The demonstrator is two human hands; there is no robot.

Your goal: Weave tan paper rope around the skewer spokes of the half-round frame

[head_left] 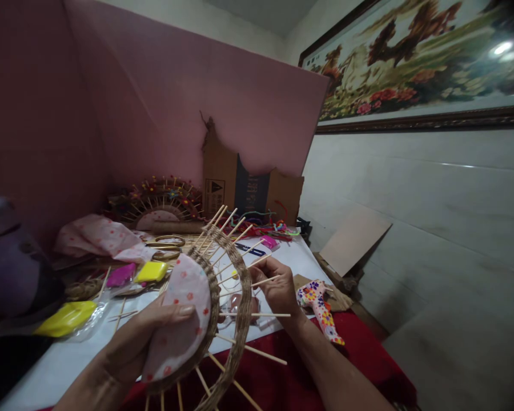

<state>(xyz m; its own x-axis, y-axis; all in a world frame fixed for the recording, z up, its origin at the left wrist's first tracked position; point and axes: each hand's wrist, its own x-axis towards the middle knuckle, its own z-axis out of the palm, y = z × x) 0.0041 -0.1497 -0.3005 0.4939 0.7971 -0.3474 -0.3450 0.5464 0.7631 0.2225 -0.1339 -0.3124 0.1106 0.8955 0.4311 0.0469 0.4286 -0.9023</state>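
Observation:
A half-round fan of thin wooden sticks and woven brown twine [242,319] is held up in front of me, tilted. White fabric with red flowers [186,308] covers its inner half-disc. My left hand [141,337] grips this covered part, thumb lying over the fabric and the other fingers hidden behind. At the outer twine band, my right hand [276,285] is closed in a pinch among the stick ends. Its fingertips are partly hidden, so any loose strand between them cannot be made out.
Gold-handled scissors [167,246], yellow [152,271] and magenta packets [121,275] lie on the white-covered table. Behind stand a decorated fan [158,205] and torn cardboard [223,182]. A floral stuffed animal [319,305] lies at right near red cloth [360,354]. A pink panel [175,85] rises behind.

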